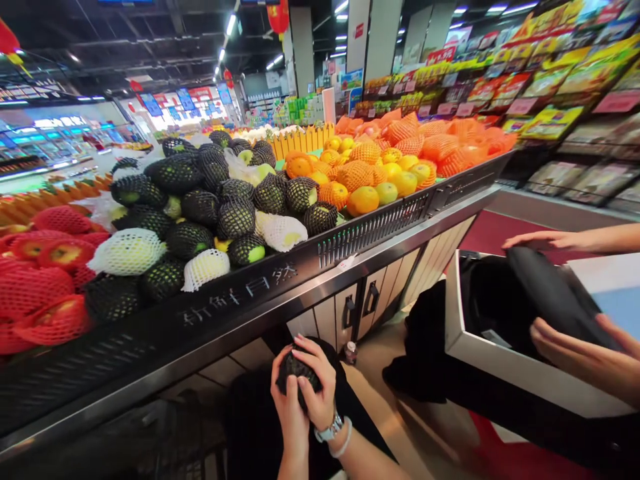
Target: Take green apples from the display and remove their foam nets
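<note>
Low in front of the fruit stand, both my hands are cupped round a small, dark, crumpled bundle (295, 367); whether it is black foam netting or a netted fruit I cannot tell. My left hand (287, 407) closes on it from the left, its thumb pressed to the front. On the other side my right hand (320, 380) wraps over it, with a watch (330, 429) and a pale band on the wrist. Above them on the stand lie fruits in black foam nets (200, 207) and a few in white foam nets (127, 252).
At the right, another person's hands (565, 340) hold a dark sheet or bag over a white box (525, 363). Red-netted apples (45, 287) and oranges (363, 200) fill the stand's sides. The stand's metal edge (280, 297) runs above my hands. A small bottle (351, 352) stands on the floor.
</note>
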A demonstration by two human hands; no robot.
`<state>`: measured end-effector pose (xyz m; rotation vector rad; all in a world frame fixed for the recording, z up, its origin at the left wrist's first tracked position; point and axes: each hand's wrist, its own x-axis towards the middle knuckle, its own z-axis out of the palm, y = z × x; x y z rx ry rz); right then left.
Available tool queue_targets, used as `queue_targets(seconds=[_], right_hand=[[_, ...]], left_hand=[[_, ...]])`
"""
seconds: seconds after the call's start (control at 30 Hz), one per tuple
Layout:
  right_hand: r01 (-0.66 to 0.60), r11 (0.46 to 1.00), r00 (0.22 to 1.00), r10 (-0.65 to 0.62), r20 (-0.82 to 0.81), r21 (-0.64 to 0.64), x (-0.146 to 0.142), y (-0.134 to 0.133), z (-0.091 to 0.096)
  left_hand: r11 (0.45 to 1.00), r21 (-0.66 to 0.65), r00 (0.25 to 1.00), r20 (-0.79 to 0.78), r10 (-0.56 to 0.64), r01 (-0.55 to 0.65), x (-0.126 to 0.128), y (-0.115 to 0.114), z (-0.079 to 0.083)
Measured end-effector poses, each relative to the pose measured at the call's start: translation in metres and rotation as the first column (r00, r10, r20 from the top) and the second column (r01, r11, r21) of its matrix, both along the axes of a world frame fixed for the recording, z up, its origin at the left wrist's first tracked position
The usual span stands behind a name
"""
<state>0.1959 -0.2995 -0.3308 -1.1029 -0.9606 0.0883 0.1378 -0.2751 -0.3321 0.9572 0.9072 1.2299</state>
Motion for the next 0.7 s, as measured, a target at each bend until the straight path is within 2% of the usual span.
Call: queue_targets(seconds=[0.17,0.37,0.5,0.6,0.7], right_hand=[[0.034,0.999,0.999,-0.034,-0.015,0.026,-0.008,-0.004,0.012],[-0.014,0.997,0.999,0.011,0.044,0.071,-0.008,0.001,0.009],[-0.082,0.997,0.986,0.079,0.145,0.016,-0.004,0.003,0.001],[-0.030,0.999,0.986,0.034,0.162,-0.031,-0.011,0.008,-0.003],[0.054,0.998,0.997,-0.052,0.060,-0.031,-0.022,0.013,-0.004]], left_hand=[[0.994,0.071,0.992,-0.087,0.086,-0.080,-0.005,-0.006,0.007],[0.981,0.114,0.984,-0.074,0.164,-0.156,-0.005,-0.007,0.011],[0.986,-0.038,0.975,0.150,0.167,-0.163,-0.004,-0.006,0.004],[0.971,-0.188,0.936,0.291,0.199,-0.148,-0.006,-0.003,0.005],[0.961,-0.244,0.913,0.348,0.214,-0.132,-0.010,-0.001,0.013]])
